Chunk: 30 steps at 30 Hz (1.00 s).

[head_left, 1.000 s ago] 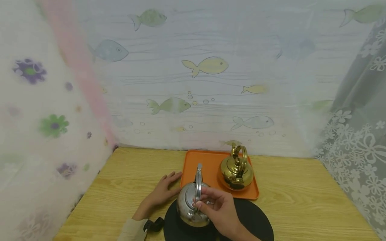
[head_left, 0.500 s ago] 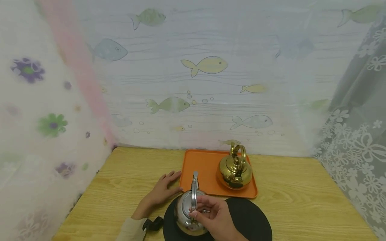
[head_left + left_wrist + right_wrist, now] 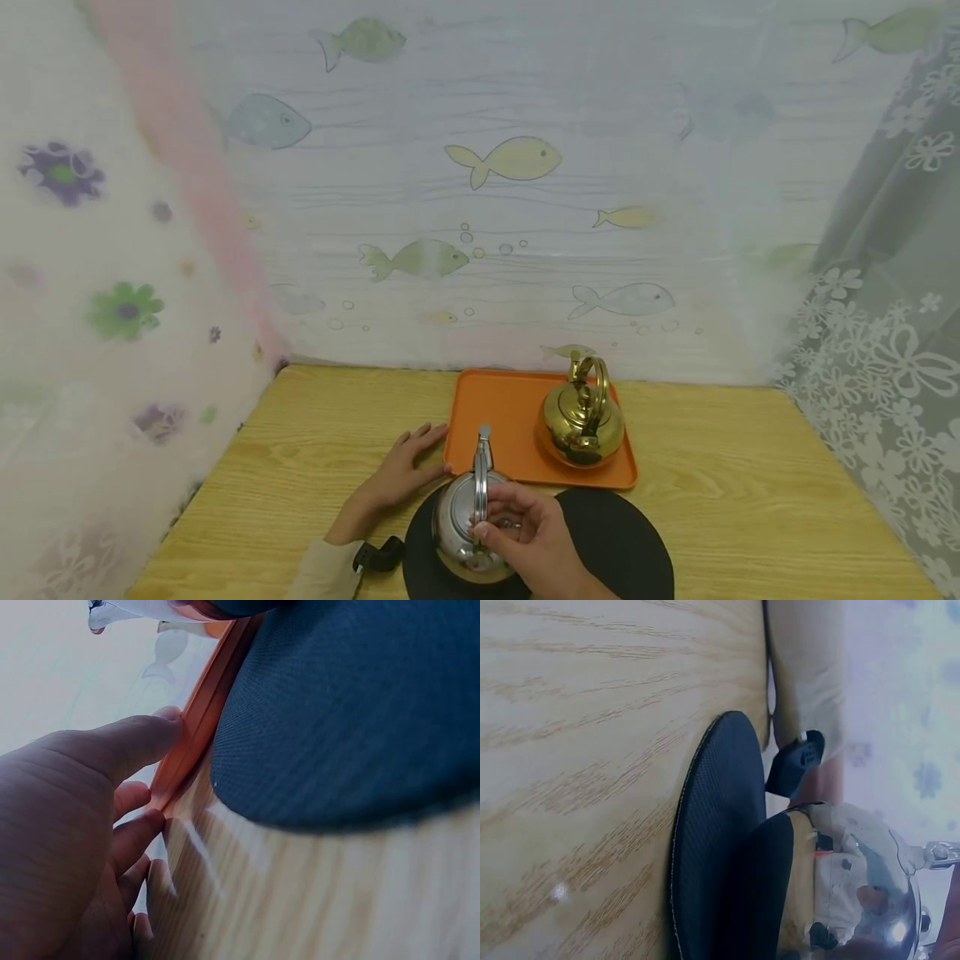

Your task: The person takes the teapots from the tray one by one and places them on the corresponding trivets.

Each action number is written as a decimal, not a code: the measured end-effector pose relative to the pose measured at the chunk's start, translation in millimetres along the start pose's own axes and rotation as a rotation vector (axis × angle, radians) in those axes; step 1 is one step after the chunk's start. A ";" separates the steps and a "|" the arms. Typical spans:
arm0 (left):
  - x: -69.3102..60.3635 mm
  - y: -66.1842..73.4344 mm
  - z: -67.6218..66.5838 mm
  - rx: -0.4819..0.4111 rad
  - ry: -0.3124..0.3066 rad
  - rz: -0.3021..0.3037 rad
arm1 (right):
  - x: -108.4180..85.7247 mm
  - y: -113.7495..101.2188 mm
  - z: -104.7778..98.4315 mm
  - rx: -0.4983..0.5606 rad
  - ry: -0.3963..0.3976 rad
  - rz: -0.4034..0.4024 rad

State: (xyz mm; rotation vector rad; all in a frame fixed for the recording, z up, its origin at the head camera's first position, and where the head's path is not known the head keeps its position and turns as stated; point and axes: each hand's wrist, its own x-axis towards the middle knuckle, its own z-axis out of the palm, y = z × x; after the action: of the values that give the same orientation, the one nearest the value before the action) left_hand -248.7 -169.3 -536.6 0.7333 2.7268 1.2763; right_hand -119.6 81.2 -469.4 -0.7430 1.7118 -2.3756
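A silver kettle (image 3: 452, 529) stands on a black round mat (image 3: 618, 542) near the front of the table. My right hand (image 3: 536, 537) pinches its upright handle between thumb and fingers. The right wrist view shows the shiny kettle (image 3: 855, 870) low against the mat (image 3: 720, 802). Behind it lies an orange tray (image 3: 487, 408), with a gold kettle (image 3: 561, 429) on its right half. My left hand (image 3: 401, 475) lies left of the tray, fingers extended. In the left wrist view its thumb and fingertips touch the tray's side (image 3: 199, 720).
The wooden table (image 3: 712, 467) reaches back to a pale curtain (image 3: 510, 225) printed with fish. A flowered curtain (image 3: 82, 400) hangs at the left and a lacy one (image 3: 885, 400) at the right. A black wrist device (image 3: 378, 554) sits by the left sleeve (image 3: 326, 571).
My right hand has brought the silver kettle slightly down and toward me on the mat, away from the tray. My left hand has stayed at the tray's edge.
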 end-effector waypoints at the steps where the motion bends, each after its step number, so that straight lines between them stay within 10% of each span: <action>1: -0.2 -0.1 -0.2 -0.002 0.003 -0.003 | 0.3 0.0 0.1 0.002 -0.002 -0.001; 17: -0.3 -2.8 -0.2 0.015 -0.034 0.014 | -24.3 -12.6 -24.2 -0.145 -0.103 0.123; 30: 0.1 -2.7 -1.9 0.032 -0.032 0.004 | -52.5 -32.3 -58.9 -0.276 -0.001 0.170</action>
State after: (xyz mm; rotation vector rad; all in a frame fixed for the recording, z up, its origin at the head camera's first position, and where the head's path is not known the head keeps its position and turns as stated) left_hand -250.2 -172.1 -537.3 0.7558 2.7279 1.2141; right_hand -94.6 162.7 -470.5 -0.6031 2.0390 -2.0535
